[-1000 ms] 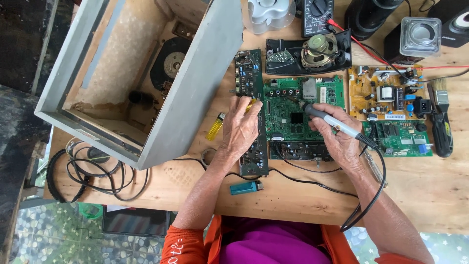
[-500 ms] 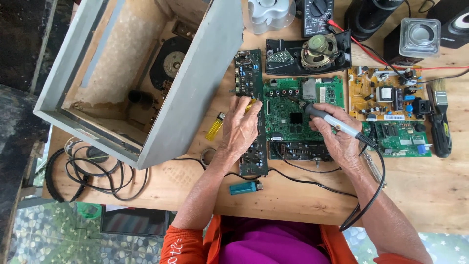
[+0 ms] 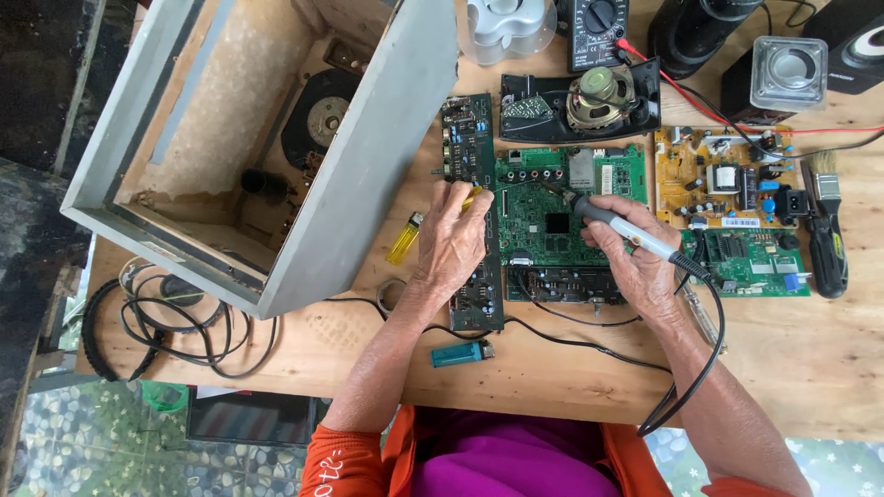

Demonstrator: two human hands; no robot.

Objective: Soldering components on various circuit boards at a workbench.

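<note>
boards crowd the wooden table (image 3: 810,368): a green circuit board (image 3: 552,216) lies in the middle, a long dark narrow board (image 3: 471,147) runs along its left edge, a yellow-tan board (image 3: 714,179) sits to the right with a white sticker strip near its lower edge, and a smaller green board (image 3: 746,262) lies just below that. above the middle board a black tray holds a round speaker (image 3: 599,97). an open grey box (image 3: 267,147) with pale wooden insides stands tilted at the left. a yellow lighter (image 3: 403,239) lies near its corner, a teal lighter (image 3: 460,353) near the table's front edge.

the left hand (image 3: 453,244) rests palm down over the narrow dark board, fingers curled, pinching something yellow at the fingertips; what it is i cannot tell. the right hand (image 3: 635,262) is closed around a soldering iron (image 3: 626,228), held pen-like, its tip resting on the upper part of the middle green board. its black cord (image 3: 709,350) loops down past the wrist toward the table's front edge.
</note>
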